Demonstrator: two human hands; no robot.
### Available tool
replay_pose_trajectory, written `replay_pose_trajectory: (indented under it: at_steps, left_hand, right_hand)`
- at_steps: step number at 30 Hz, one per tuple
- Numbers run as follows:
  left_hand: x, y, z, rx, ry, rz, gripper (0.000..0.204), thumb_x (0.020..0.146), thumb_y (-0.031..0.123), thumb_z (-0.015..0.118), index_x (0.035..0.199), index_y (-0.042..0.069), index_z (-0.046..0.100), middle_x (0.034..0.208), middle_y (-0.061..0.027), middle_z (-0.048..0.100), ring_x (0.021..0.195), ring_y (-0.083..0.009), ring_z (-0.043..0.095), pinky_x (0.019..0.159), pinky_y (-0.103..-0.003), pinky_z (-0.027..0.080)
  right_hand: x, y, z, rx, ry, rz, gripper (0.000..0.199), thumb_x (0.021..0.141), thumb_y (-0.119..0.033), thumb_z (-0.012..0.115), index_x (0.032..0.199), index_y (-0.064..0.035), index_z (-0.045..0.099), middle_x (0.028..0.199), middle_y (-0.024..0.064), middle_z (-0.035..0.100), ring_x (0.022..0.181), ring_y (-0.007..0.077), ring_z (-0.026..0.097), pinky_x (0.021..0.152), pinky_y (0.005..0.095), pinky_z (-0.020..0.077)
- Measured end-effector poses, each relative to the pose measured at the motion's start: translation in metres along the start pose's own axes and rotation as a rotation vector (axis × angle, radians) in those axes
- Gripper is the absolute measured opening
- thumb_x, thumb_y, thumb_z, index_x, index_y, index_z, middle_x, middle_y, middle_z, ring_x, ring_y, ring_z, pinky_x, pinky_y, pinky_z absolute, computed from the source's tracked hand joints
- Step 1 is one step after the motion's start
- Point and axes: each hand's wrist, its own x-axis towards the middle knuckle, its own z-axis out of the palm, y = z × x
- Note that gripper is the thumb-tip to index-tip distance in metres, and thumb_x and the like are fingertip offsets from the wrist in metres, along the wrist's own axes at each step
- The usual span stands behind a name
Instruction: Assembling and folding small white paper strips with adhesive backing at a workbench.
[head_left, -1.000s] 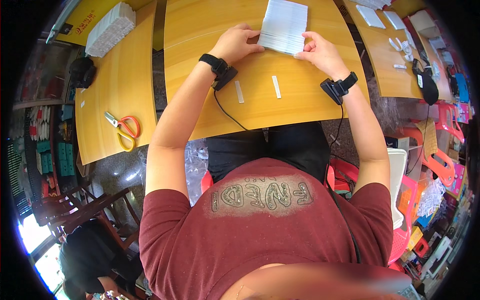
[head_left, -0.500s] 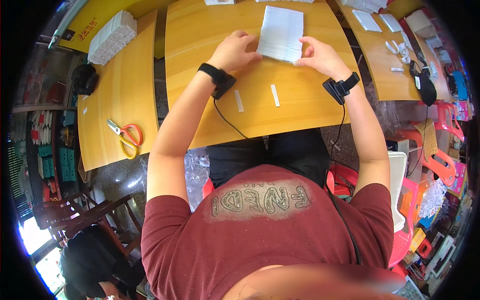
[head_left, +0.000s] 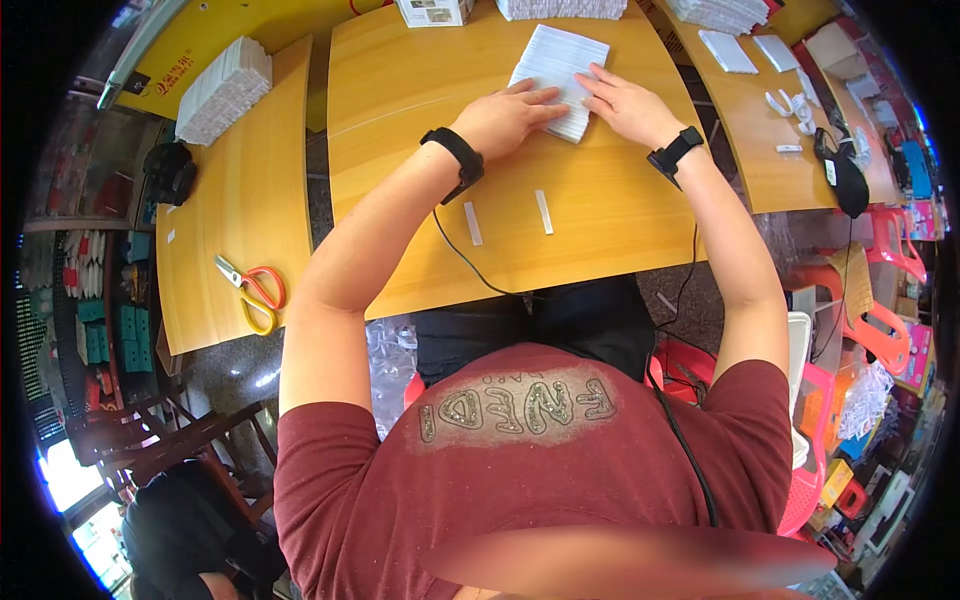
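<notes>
A flat white stack of thin, ridged pieces (head_left: 563, 62) lies on the middle wooden table, turned a little aslant. My left hand (head_left: 512, 116) rests on its left side, with fingers stretched over the top. From the right, my right hand (head_left: 632, 106) lies on the same stack, fingers apart and flat. Both wrists wear black bands. Closer to me on the tabletop are two narrow white strips, a left strip (head_left: 473, 223) and a right strip (head_left: 543, 212).
Scissors (head_left: 258, 297) with orange and yellow handles lie on the left table, below a tall white stack (head_left: 226, 90). More white pieces (head_left: 560, 9) and a white box (head_left: 434, 12) stand at the back. The right table holds white packs (head_left: 728, 52) and a black cap-like thing (head_left: 850, 180).
Both hands have gone from the stack's near side edges onto its top, fingers flattening out. The stack now sits turned, its near end shifted. The two strips stay in place on the table.
</notes>
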Motion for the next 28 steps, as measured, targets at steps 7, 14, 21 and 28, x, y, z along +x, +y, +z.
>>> replay_pose_trajectory:
  at_steps: [7,14,21,28]
  left_hand:
    - [0.004,0.005,-0.023,0.205,-0.082,-0.028,0.038,0.099,0.026,0.055,0.137,0.025,0.056,0.149,-0.0052,0.048,0.134,-0.0331,0.048,0.103,-0.043,0.048]
    - [-0.021,0.048,-0.032,-0.017,0.007,-0.398,0.054,0.089,0.042,0.066,0.132,0.011,0.057,0.140,-0.0252,0.051,0.124,-0.0479,0.051,0.099,-0.048,0.050]
    - [-0.017,0.041,-0.016,-0.006,0.005,-0.380,0.050,0.086,0.038,0.070,0.130,0.016,0.060,0.136,-0.0239,0.054,0.124,-0.0494,0.051,0.101,-0.050,0.048]
    - [-0.016,0.021,-0.001,-0.076,0.131,-0.277,0.050,0.084,0.036,0.073,0.130,0.021,0.061,0.140,-0.0186,0.050,0.130,-0.0496,0.045,0.099,-0.058,0.048]
  right_hand:
    - [-0.004,0.007,0.006,-0.154,0.143,-0.128,0.044,0.098,-0.041,0.053,0.135,-0.0184,0.059,0.132,0.0179,0.058,0.118,0.0352,0.058,0.096,0.0439,0.0507]
    - [-0.039,-0.052,-0.010,-0.171,0.134,-0.050,0.041,0.091,-0.032,0.067,0.126,-0.0127,0.063,0.105,0.0163,0.059,0.100,0.0348,0.061,0.084,0.0433,0.0536]
    - [-0.032,-0.041,-0.008,-0.132,0.006,-0.076,0.039,0.091,-0.030,0.067,0.129,-0.0194,0.063,0.120,0.0150,0.059,0.109,0.0375,0.059,0.090,0.0472,0.0509]
    - [-0.026,-0.012,0.021,-0.165,0.019,-0.097,0.057,0.094,-0.042,0.061,0.148,-0.0389,0.042,0.157,0.0138,0.035,0.146,0.0436,0.024,0.114,0.0642,0.0272]
